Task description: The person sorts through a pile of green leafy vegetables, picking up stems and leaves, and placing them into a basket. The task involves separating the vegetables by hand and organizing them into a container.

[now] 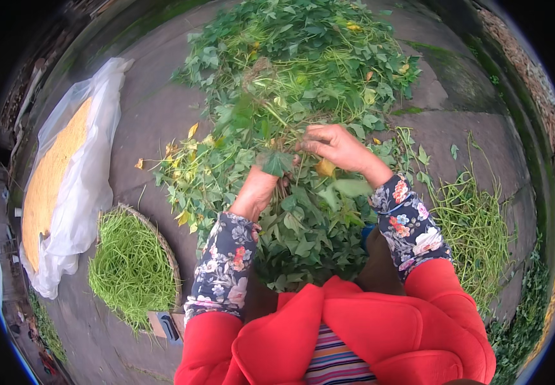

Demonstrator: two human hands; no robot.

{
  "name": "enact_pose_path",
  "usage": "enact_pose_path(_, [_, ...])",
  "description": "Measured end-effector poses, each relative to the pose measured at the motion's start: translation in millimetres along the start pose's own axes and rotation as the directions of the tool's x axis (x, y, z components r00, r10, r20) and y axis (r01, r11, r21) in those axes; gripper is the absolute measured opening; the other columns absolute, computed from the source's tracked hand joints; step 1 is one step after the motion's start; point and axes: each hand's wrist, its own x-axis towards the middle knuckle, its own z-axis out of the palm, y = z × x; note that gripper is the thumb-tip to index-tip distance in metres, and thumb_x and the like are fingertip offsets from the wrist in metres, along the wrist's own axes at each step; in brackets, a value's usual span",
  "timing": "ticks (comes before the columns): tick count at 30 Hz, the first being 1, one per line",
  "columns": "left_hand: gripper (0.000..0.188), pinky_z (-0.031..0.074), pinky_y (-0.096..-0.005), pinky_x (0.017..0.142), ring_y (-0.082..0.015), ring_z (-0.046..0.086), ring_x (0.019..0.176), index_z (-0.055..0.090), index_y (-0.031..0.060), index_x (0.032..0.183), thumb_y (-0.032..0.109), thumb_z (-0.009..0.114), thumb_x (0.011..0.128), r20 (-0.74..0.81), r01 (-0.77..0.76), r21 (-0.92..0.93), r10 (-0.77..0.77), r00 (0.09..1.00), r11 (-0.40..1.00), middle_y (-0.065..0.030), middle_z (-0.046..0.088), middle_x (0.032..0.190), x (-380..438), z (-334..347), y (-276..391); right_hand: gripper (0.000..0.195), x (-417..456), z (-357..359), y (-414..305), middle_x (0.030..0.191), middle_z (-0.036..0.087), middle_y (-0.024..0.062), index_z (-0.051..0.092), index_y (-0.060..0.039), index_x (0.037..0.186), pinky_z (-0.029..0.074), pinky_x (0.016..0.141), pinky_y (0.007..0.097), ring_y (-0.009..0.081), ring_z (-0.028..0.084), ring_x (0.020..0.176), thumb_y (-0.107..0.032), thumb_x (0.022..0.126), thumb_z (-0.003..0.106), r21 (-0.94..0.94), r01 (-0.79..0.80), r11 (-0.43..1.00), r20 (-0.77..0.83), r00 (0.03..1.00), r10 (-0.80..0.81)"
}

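Both hands are over a heap of green leafy vines (301,231) in front of me. My left hand (263,185) grips a bunch of vine stems, its fingers partly hidden behind a green leaf (277,162). Just right of it and a little higher, my right hand (332,147) pinches a stem between thumb and fingers. A yellow leaf (325,167) hangs below my right hand. Beyond the hands a larger pile of leafy vines (306,43) spreads over the paving. Yellowed leaves (186,159) lie at the heap's left side.
A woven basket (174,267) of cut green stems (130,264) stands at the left. Behind it, yellow grain (58,178) lies partly under clear plastic sheeting (94,183). Bare long stems (474,236) are piled at the right on the stone paving (469,144). A mossy kerb runs along the right.
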Motion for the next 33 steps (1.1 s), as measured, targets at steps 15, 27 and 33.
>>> enact_pose_path(15, [0.024, 0.053, -0.0282, 0.074, -0.0139, 0.066, 0.084, 0.065, 0.0042, 0.113, 0.020, 0.069, 0.095, 0.043, 0.024, 0.258, -0.036, 0.998, 0.966, -0.0045, 0.070, 0.096, -3, -25, 2, 0.017, -24, -23, 13, 0.085, 0.064, 0.0105, 0.071, -0.0043, 0.102, 0.051, 0.070, 0.0376, 0.0258, 0.063, 0.075, -0.018, 0.094, 0.063, -0.356, 0.003, 0.935, 0.056, 0.998, 0.018])
enact_pose_path(27, [0.013, 0.045, -0.0222, 0.058, -0.0068, 0.058, 0.071, 0.067, 0.0061, 0.107, 0.016, 0.063, 0.099, 0.148, 0.002, 0.027, -0.006, 0.989, 1.000, -0.0021, 0.070, 0.092, -10, -33, 5, 0.025, -27, -45, 40, 0.097, 0.066, 0.0044, 0.068, 0.0004, 0.109, 0.052, 0.074, 0.0281, 0.0137, 0.064, 0.083, -0.018, 0.092, 0.069, 0.651, -0.083, 0.755, -0.322, 0.870, 0.374])
enact_pose_path(33, [0.006, 0.042, -0.0227, 0.055, -0.0095, 0.059, 0.070, 0.064, 0.0077, 0.098, 0.013, 0.066, 0.096, 0.036, -0.040, -0.023, 0.041, 0.999, 0.999, 0.0012, 0.065, 0.084, -7, -32, 4, 0.023, -18, -35, 14, 0.081, 0.067, 0.0002, 0.073, 0.0003, 0.106, 0.047, 0.063, 0.0239, 0.0058, 0.055, 0.066, -0.020, 0.097, 0.067, 0.529, -0.279, 0.801, -0.179, 0.886, 0.427])
